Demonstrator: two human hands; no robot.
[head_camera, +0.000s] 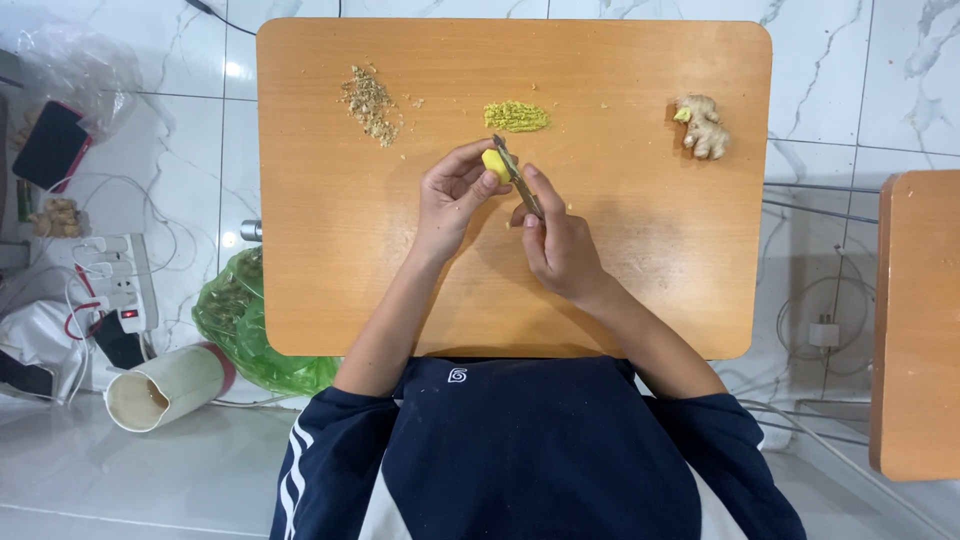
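My left hand (452, 197) pinches a small peeled yellow piece of ginger (493, 163) just above the wooden table (330, 290). My right hand (556, 240) grips a small knife (514, 172), its blade resting against the ginger piece. Beyond my hands lies a small heap of yellow-green minced ginger (516, 116). A pile of brownish ginger peelings (370, 103) sits at the far left of the table. A whole knobbly ginger root (702, 126) with one cut yellow end rests at the far right.
On the white marble floor to the left are a green plastic bag (250, 330), a tipped white cup (165, 388), a power strip with cables (118, 280) and a clear bag (75, 65). Another wooden table (915, 320) stands at the right.
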